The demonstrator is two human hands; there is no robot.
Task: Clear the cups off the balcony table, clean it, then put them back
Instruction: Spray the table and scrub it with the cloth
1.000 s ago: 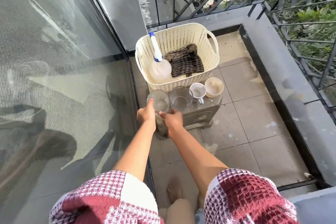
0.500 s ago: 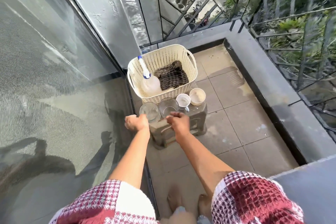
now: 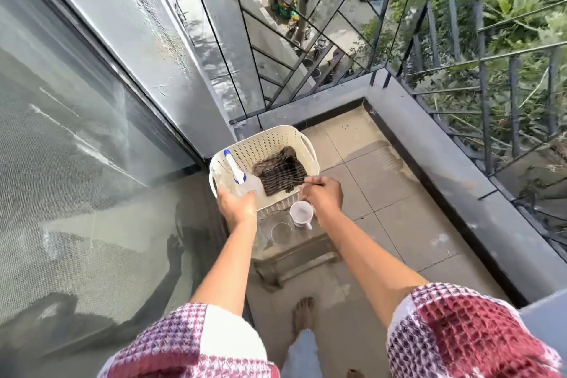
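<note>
Both our hands have risen from the clear glass cups (image 3: 280, 230) to the cream perforated plastic basket (image 3: 270, 144): left hand (image 3: 237, 204) and right hand (image 3: 323, 195) clasp its near rim. Glasses and white mug (image 3: 301, 212) sit on the small table (image 3: 302, 258).

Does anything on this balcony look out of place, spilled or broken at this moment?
Nothing looks spilled or broken. The only odd point is the spray bottle: it lies tilted inside the cream basket beside the dark striped cloth, not upright. The white mug and the clear glass stand upright on the small table.
</note>
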